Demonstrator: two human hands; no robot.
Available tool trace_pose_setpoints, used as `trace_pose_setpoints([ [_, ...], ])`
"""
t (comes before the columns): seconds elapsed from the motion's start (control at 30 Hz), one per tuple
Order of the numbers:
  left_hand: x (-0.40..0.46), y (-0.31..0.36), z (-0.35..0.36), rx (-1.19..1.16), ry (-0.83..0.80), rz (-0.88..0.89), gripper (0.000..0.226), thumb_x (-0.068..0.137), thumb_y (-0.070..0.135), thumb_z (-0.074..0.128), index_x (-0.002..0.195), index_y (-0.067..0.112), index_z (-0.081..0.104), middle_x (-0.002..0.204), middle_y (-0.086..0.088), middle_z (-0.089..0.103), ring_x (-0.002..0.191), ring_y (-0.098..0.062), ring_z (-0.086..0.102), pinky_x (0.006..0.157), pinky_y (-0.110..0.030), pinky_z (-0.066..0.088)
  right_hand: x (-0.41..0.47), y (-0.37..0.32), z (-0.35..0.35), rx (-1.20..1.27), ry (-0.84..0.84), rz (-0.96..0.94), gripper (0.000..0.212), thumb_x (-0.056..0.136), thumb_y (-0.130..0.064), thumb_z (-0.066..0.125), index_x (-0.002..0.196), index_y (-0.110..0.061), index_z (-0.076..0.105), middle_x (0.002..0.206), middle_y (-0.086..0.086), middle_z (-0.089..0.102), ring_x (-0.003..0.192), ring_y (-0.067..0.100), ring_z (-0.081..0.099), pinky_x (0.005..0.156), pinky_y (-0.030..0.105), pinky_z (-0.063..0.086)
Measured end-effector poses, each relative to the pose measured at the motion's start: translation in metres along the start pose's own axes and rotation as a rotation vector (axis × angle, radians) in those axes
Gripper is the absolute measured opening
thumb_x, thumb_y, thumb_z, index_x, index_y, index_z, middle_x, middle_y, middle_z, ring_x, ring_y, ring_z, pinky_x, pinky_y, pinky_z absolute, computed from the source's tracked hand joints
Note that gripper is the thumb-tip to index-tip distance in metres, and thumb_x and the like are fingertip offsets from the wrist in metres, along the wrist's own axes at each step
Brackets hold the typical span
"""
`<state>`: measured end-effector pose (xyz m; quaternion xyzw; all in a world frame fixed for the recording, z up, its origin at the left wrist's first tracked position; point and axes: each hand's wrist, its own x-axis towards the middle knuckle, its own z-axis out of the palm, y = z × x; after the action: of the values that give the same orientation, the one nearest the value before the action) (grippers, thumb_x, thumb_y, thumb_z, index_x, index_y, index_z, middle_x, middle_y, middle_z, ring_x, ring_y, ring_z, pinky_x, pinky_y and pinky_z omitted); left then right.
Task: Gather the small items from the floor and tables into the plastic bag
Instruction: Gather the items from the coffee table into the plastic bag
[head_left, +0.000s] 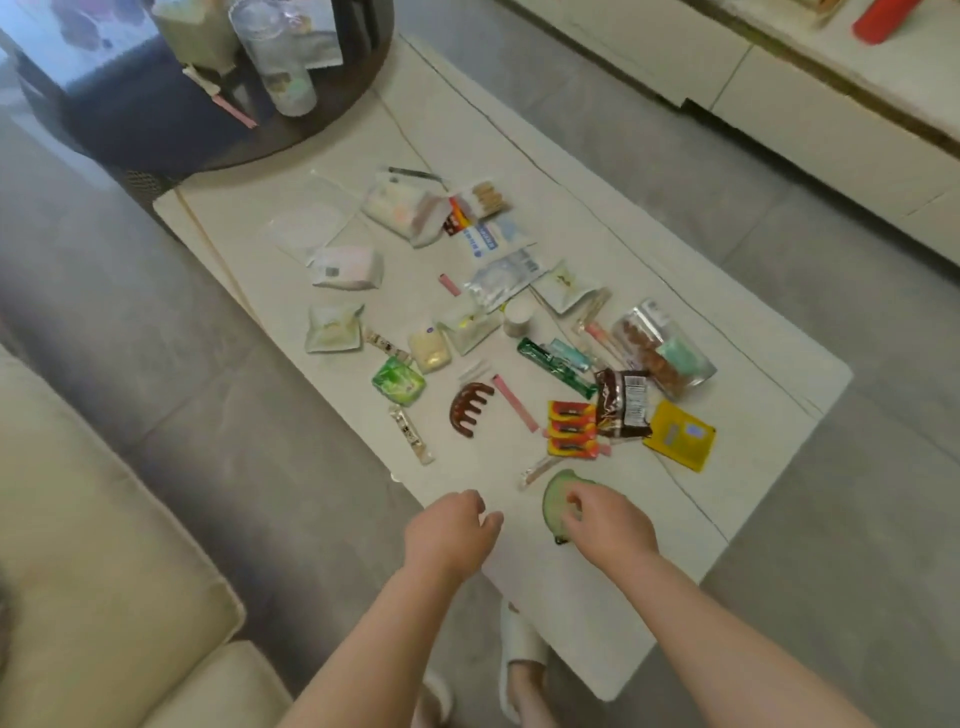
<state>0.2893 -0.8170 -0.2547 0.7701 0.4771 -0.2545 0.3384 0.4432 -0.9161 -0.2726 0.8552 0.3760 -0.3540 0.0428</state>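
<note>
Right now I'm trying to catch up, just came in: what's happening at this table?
A person stands at a low white table strewn with small packets and a brown hair clip. Their right hand is on a round green item at the near edge; the left hand hovers beside it, holding nothing. No plastic bag is visible.

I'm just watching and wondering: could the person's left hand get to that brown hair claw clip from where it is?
Probably yes. The left hand hovers over the near table edge holding nothing, and the brown hair claw clip lies just beyond it on bare tabletop. Nothing stands between them; the right hand is busy at the green round item.
</note>
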Motion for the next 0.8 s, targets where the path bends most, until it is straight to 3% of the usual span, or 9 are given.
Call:
trace_pose_setpoints([
  [0.1,0.01,0.025,0.017,0.034,-0.025,0.026,0.046,0.095,0.051,0.037,0.127,0.024,0.055,0.12,0.004,0.063,0.11,-0.017,0.059,0.081,-0.03,0.049,0.006,0.03,-0.004,0.02,-0.007,0.03,0.03,0.094,-0.032,0.045,0.117,-0.019,0.056,0.114,0.003,0.062,0.103,0.025,0.061,0.074,0.031,0.048],
  [0.23,0.023,0.045,0.037,0.061,-0.031,0.041,0.045,0.095,0.051,0.039,0.128,0.024,0.053,0.119,0.004,0.062,0.108,-0.016,0.059,0.083,-0.032,0.052,0.015,0.062,-0.003,0.069,-0.026,0.073,0.028,0.094,-0.036,0.044,0.112,-0.018,0.056,0.111,0.002,0.063,0.099,0.023,0.06,0.074,0.032,0.05],
  [0.4,0.044,0.06,0.051,0.101,-0.019,0.057,0.044,0.096,0.047,0.04,0.133,0.025,0.048,0.126,0.004,0.056,0.111,-0.017,0.058,0.085,-0.032,0.052,0.03,0.091,-0.002,0.148,-0.023,0.151,0.04,0.094,-0.037,0.046,0.131,-0.021,0.049,0.126,-0.002,0.058,0.112,0.019,0.057,0.083,0.032,0.05],
  [0.6,0.096,0.083,0.055,0.143,0.008,0.103,0.043,0.097,0.041,0.043,0.137,0.025,0.043,0.124,0.0,0.054,0.109,-0.02,0.056,0.082,-0.033,0.053,0.07,0.11,-0.004,0.155,0.021,0.208,0.043,0.092,-0.038,0.05,0.131,-0.019,0.049,0.126,0.001,0.057,0.117,0.022,0.053,0.086,0.034,0.048],
  [0.8,0.157,0.107,0.067,0.084,0.014,0.053,0.038,0.093,0.04,0.049,0.126,0.02,0.047,0.125,-0.005,0.049,0.107,-0.023,0.055,0.08,-0.038,0.055,0.115,0.115,-0.006,0.149,0.034,0.215,0.045,0.092,-0.039,0.052,0.132,-0.019,0.047,0.133,0.003,0.052,0.123,0.024,0.047,0.089,0.037,0.047],
])
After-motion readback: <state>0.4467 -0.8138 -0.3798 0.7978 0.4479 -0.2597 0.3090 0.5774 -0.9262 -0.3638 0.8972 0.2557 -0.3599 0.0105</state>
